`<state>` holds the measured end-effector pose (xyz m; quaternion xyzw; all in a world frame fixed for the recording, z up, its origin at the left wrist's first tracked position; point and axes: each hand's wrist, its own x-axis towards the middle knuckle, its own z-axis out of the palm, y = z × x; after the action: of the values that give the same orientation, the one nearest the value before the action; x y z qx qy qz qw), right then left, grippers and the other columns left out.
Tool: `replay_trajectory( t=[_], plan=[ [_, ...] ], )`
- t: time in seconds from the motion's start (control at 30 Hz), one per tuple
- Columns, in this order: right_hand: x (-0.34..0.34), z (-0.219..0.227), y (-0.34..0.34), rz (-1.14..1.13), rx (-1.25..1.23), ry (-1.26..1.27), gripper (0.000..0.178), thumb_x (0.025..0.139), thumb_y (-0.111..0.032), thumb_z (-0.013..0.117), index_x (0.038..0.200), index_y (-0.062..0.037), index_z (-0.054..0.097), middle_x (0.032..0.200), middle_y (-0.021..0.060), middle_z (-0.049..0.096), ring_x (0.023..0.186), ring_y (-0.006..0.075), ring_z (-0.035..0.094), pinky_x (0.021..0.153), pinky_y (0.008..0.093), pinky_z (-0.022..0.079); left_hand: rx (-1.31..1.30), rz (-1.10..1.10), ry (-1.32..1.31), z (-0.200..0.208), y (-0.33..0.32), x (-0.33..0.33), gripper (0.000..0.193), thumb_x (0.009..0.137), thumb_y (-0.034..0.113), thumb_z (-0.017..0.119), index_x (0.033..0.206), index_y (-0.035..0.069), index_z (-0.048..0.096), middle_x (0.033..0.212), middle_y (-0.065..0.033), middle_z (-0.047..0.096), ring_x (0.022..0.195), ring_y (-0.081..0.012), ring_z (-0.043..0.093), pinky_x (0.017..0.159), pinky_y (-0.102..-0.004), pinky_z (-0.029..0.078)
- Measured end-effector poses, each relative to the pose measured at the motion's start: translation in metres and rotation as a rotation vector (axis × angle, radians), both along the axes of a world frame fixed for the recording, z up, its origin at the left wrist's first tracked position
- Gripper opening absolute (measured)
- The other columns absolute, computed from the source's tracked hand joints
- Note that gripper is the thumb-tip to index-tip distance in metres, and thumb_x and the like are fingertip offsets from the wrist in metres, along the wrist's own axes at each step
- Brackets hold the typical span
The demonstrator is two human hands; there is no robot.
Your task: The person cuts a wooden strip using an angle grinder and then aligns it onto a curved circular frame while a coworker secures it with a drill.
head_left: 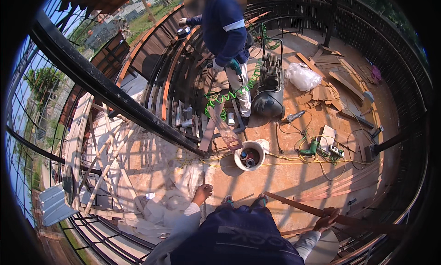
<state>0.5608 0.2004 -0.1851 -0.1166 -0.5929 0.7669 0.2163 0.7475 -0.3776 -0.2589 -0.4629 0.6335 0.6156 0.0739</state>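
My right hand [327, 217] grips a long reddish-brown wooden plank [294, 205] that runs from near my feet out to the lower right. My left hand [202, 192] hangs by my side with the fingers curled and nothing visible in it. A white bucket [249, 155] holding cans stands just ahead of my feet. Farther off a person in a blue top [223, 26] leans on the curved railing and holds a green tool [235, 67] joined to a green coiled hose [229, 96].
A dark air compressor [269, 88] stands beside that person. A white plastic bag [302, 76] and scattered wood offcuts [335, 76] lie at the back right. A green power tool [310, 148] and yellow cords [294, 161] cross the floor. A black curved railing [115, 95] rings the platform.
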Motion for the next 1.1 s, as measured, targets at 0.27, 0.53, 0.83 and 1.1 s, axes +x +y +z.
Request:
replay_trajectory(
  t=[0.27, 0.53, 0.83, 1.1],
  plan=[
    [-0.094, 0.064, -0.168, 0.789, 0.528, 0.087, 0.033, 0.092, -0.019, 0.069, 0.073, -0.0051, 0.046, 0.063, 0.0053, 0.042, 0.059, 0.0178, 0.045, 0.057, 0.0372, 0.036, -0.203, 0.199, 0.355, 0.067, 0.017, -0.015, 0.033, 0.104, 0.023, 0.060, 0.129, 0.001, 0.062, 0.110, -0.0083, 0.074, 0.090, -0.0146, 0.072, 0.077, -0.0296, 0.055],
    [-0.066, 0.042, -0.236, 1.325, 1.055, 0.264, 0.034, 0.086, -0.032, 0.075, 0.076, -0.0033, 0.061, 0.063, 0.0228, 0.060, 0.060, 0.0440, 0.063, 0.055, 0.0492, 0.048, -0.997, 0.819, 0.732, 0.257, 0.043, 0.039, 0.058, 0.108, 0.045, 0.047, 0.143, -0.002, 0.049, 0.143, -0.0145, 0.055, 0.127, -0.0275, 0.057, 0.106, -0.0424, 0.045],
    [-0.068, 0.071, -0.282, 1.617, 1.390, 0.456, 0.043, 0.087, -0.051, 0.073, 0.087, -0.0085, 0.066, 0.068, 0.0187, 0.068, 0.067, 0.0427, 0.069, 0.061, 0.0517, 0.055, -1.971, 0.263, -0.030, 0.334, 0.084, 0.085, 0.091, 0.090, 0.082, 0.050, 0.148, 0.012, 0.045, 0.155, -0.0237, 0.040, 0.144, -0.0456, 0.037, 0.116, -0.0652, 0.028],
    [0.011, 0.139, -0.371, 1.978, 1.272, 0.654, 0.044, 0.093, -0.049, 0.067, 0.104, -0.0076, 0.057, 0.074, 0.0187, 0.069, 0.074, 0.0411, 0.071, 0.065, 0.0530, 0.055, -1.714, -0.029, -0.082, 0.377, 0.028, 0.111, 0.067, 0.090, 0.069, 0.062, 0.078, 0.003, 0.069, 0.083, -0.0157, 0.070, 0.100, -0.0364, 0.069, 0.113, -0.0599, 0.036]
  ],
)
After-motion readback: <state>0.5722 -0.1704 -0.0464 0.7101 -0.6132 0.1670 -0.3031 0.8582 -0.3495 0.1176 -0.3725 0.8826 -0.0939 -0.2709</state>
